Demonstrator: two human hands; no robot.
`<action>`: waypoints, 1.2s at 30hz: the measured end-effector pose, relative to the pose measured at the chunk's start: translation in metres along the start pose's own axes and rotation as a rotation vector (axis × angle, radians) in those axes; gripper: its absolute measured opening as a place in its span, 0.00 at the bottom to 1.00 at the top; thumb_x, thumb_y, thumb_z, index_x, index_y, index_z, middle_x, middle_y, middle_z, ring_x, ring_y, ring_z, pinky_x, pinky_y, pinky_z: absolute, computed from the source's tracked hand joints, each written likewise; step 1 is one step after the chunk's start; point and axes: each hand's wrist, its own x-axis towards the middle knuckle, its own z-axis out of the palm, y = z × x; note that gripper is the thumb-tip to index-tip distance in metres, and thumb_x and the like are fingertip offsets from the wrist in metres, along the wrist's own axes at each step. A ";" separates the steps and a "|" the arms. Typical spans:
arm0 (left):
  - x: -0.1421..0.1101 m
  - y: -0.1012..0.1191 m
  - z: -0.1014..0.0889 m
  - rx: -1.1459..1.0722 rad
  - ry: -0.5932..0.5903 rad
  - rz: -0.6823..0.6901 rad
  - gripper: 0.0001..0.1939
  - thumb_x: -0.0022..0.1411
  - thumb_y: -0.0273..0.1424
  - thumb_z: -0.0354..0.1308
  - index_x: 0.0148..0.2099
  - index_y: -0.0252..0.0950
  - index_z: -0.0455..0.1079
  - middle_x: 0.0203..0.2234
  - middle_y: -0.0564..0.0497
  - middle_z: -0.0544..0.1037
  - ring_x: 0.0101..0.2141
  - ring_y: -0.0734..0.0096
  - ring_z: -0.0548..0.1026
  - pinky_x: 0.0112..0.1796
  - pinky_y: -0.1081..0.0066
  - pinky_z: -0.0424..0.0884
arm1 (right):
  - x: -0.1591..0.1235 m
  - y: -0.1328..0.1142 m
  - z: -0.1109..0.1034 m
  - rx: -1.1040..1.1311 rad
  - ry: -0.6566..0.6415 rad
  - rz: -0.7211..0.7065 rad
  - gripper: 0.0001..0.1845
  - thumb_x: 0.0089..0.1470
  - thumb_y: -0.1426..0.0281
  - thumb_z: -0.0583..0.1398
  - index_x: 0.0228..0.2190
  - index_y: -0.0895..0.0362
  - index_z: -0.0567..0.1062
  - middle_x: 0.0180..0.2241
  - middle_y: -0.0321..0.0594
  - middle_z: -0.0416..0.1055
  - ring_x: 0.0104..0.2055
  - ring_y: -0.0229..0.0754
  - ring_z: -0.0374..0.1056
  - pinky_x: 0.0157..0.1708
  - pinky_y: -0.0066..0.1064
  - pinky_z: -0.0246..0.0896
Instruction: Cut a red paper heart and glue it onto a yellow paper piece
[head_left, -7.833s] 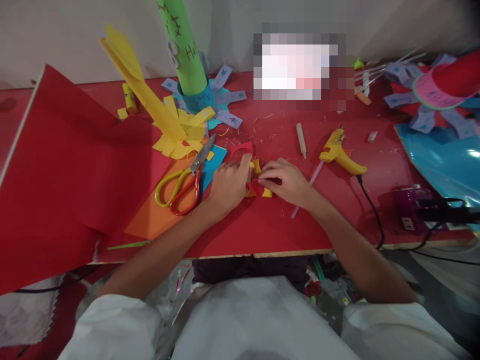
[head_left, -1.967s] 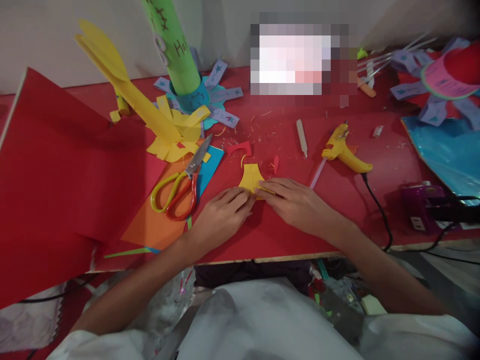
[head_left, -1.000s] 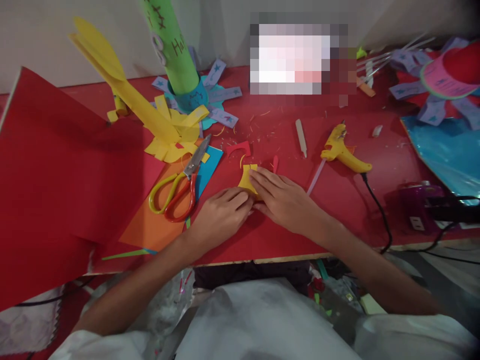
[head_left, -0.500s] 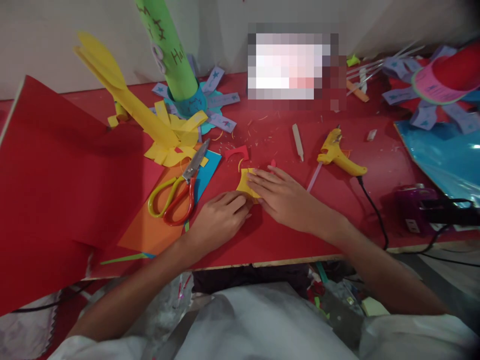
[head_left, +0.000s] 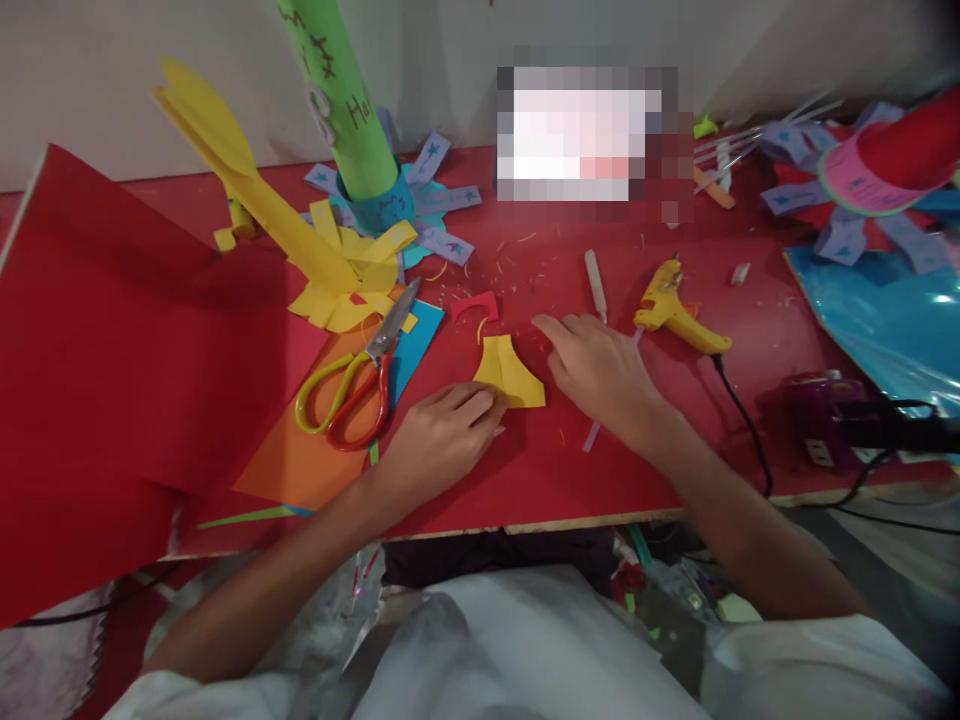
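A small yellow paper cutout (head_left: 510,375) with curved sides and a crease lies on the red table. My left hand (head_left: 450,430) is closed at its lower left edge, fingers curled over the paper. To the right of the cutout, my right hand (head_left: 600,370) has its fingers drawn together, the tips down near the table; what they hold, if anything, is hidden. A curved red paper scrap (head_left: 476,303) lies just beyond the cutout. Scissors (head_left: 367,375) with yellow and red handles rest to the left on orange and blue paper.
A yellow glue gun (head_left: 679,310) lies right, its cord running to a purple box (head_left: 817,420). A whitish stick (head_left: 595,285) is near it. Green tube (head_left: 356,130) and yellow paper figure (head_left: 292,240) stand back left. A large red sheet (head_left: 97,380) covers the left side.
My right hand has lifted off the yellow cutout and shifted right, its flat fingers now drawn together. More of the cutout shows. My left hand has stayed at its edge.
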 end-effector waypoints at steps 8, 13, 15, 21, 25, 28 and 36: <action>0.000 -0.001 0.002 -0.004 0.032 0.022 0.11 0.78 0.29 0.60 0.57 0.30 0.77 0.48 0.45 0.83 0.49 0.60 0.83 0.50 0.60 0.83 | -0.010 0.002 -0.014 0.953 0.095 0.069 0.11 0.68 0.61 0.64 0.45 0.53 0.80 0.42 0.43 0.84 0.41 0.46 0.80 0.40 0.35 0.73; 0.000 -0.001 0.002 0.010 0.019 0.019 0.10 0.79 0.29 0.58 0.56 0.32 0.77 0.48 0.45 0.83 0.49 0.61 0.83 0.48 0.61 0.83 | -0.011 -0.015 0.003 1.108 -0.008 0.068 0.16 0.66 0.58 0.65 0.49 0.53 0.75 0.40 0.40 0.84 0.40 0.44 0.80 0.38 0.32 0.72; 0.000 -0.001 0.002 0.024 0.023 0.022 0.10 0.79 0.29 0.58 0.56 0.32 0.77 0.48 0.45 0.83 0.48 0.61 0.83 0.48 0.61 0.83 | -0.010 -0.020 0.008 1.019 -0.018 0.038 0.12 0.68 0.62 0.62 0.49 0.53 0.75 0.44 0.42 0.84 0.42 0.44 0.81 0.42 0.34 0.72; 0.000 -0.001 0.002 0.024 0.011 0.020 0.10 0.78 0.28 0.60 0.57 0.32 0.77 0.48 0.46 0.83 0.48 0.60 0.83 0.46 0.60 0.83 | -0.002 -0.024 0.010 0.678 -0.029 0.059 0.10 0.64 0.73 0.60 0.45 0.54 0.80 0.40 0.42 0.85 0.39 0.46 0.81 0.43 0.35 0.70; 0.000 -0.001 0.002 0.033 0.005 0.018 0.10 0.78 0.29 0.60 0.56 0.33 0.77 0.48 0.46 0.83 0.47 0.61 0.83 0.46 0.61 0.82 | -0.002 -0.025 0.011 0.561 -0.015 0.056 0.12 0.65 0.75 0.60 0.46 0.55 0.81 0.43 0.45 0.86 0.41 0.47 0.80 0.44 0.36 0.69; 0.000 -0.001 0.003 0.033 0.018 0.016 0.10 0.79 0.29 0.59 0.57 0.32 0.77 0.47 0.46 0.83 0.46 0.62 0.83 0.46 0.61 0.82 | -0.003 -0.027 0.008 0.604 0.010 0.046 0.12 0.64 0.74 0.60 0.46 0.54 0.81 0.42 0.43 0.85 0.40 0.46 0.80 0.43 0.35 0.68; -0.002 -0.003 0.006 0.024 0.027 0.029 0.09 0.77 0.26 0.60 0.56 0.33 0.77 0.46 0.47 0.83 0.46 0.62 0.82 0.46 0.61 0.82 | 0.003 -0.039 0.004 0.684 -0.072 0.081 0.15 0.65 0.74 0.62 0.51 0.54 0.79 0.36 0.37 0.81 0.33 0.42 0.76 0.36 0.32 0.62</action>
